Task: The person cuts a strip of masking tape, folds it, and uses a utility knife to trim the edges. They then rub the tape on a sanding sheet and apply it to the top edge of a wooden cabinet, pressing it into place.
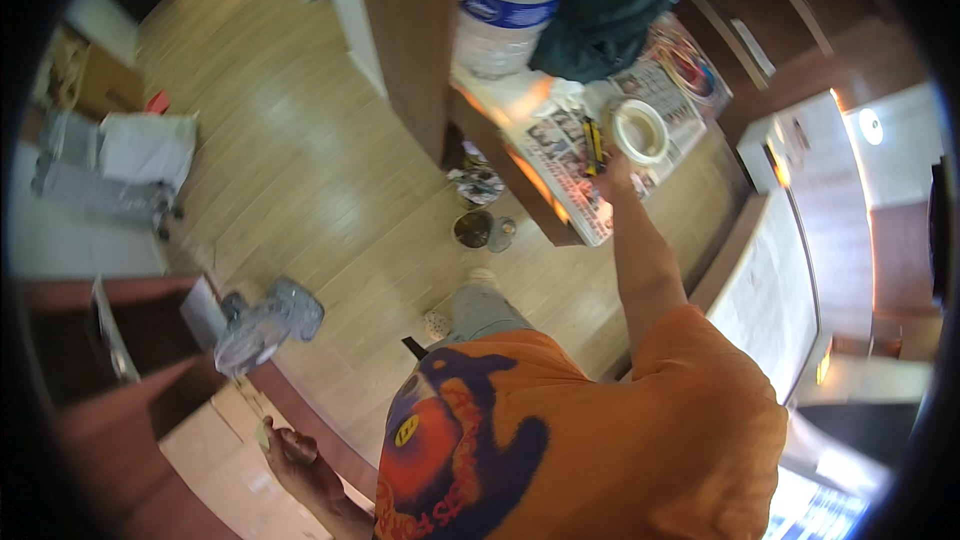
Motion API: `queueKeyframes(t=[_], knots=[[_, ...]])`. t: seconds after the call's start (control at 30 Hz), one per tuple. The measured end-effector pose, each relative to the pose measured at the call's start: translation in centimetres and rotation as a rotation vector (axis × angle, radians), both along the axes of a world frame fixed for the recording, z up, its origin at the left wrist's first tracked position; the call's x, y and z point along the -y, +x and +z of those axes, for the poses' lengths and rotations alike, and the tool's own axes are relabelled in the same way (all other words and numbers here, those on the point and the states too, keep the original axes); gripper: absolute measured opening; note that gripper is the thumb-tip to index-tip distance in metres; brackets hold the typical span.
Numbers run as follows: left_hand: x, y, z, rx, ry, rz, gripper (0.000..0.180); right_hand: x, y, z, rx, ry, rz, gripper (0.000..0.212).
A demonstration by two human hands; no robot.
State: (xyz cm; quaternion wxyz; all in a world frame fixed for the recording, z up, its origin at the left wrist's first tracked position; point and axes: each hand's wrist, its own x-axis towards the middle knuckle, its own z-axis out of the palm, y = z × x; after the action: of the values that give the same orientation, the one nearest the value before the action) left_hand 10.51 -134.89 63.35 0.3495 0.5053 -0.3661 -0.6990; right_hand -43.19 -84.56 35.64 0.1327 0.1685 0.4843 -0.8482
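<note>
My right hand [617,178] reaches over a newspaper-covered shelf, its fingers partly hidden by the white round tub [641,132] they close around. Inside its pale rim the tub looks hollow. Just left of that hand lies a yellow and black utility knife [593,145] on the newspaper [565,162]. At the lower left my left hand [293,457] is curled, with a small pale thing [265,434] at its fingertips whose kind I cannot make out. Below that hand is a brown cardboard box [230,450].
A large clear water bottle [508,25] and a dark green bag [610,15] stand at the shelf's back, near coiled wires [690,68]. On the floor sit a dark round container [473,229] and crumpled paper [476,183]. A plastic-wrapped bundle [270,325] rests by the left cabinet.
</note>
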Motion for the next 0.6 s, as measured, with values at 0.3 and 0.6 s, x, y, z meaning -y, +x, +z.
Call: queueKeyframes(t=[0.3,0.6], knots=[[11.7,-12.8,-0.1,-0.023,-0.038,-0.395,0.031,6.1,3.9,4.9,-0.074,-0.112,-0.123,0.060],[21.0,-26.6,1.1,0.052,-0.053,-0.517,0.028,8.3,5.0,4.0,-0.076,0.019,-0.333,0.054]])
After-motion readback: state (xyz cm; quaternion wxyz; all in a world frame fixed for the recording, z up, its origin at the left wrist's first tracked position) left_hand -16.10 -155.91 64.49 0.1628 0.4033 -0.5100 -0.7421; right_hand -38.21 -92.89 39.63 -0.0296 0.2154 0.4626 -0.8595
